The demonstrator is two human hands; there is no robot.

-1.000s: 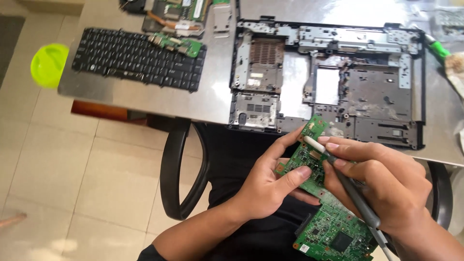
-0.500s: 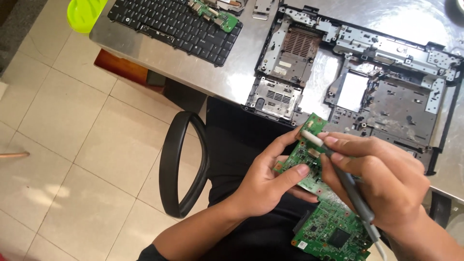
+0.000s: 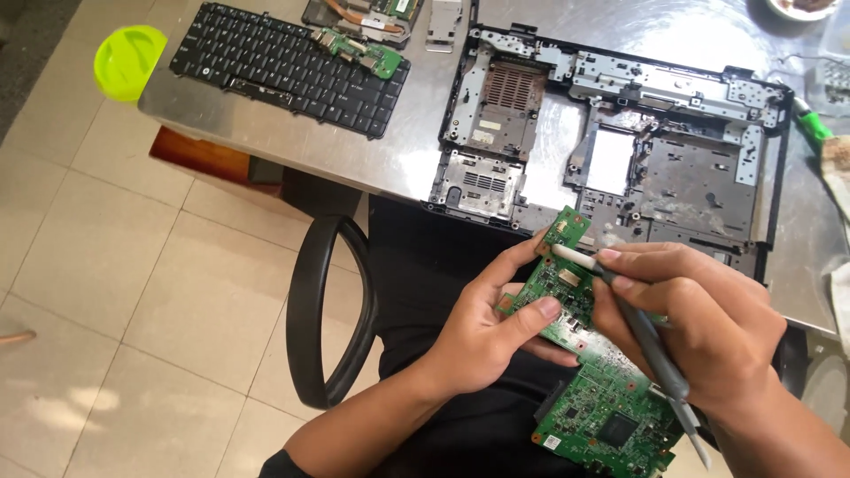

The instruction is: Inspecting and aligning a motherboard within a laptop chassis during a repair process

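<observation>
My left hand grips a green circuit board by its upper left edge, thumb on its face, holding it over my lap. My right hand holds a grey pen-like tool with a white tip that touches the board's upper part near a small connector. The board's lower end with a black chip sticks out below both hands. Just beyond the hands lies a stripped black laptop base on the metal table.
A detached black keyboard lies at the table's left with a small green board on it. A lime-green lid sits past the table's left corner. A black chair armrest curves beside my left arm. Tiled floor at left.
The view has swung, so the table and keyboard sit differently in frame. Both hands keep the same grip on the board and tool, with the tip staying at the board's top.
</observation>
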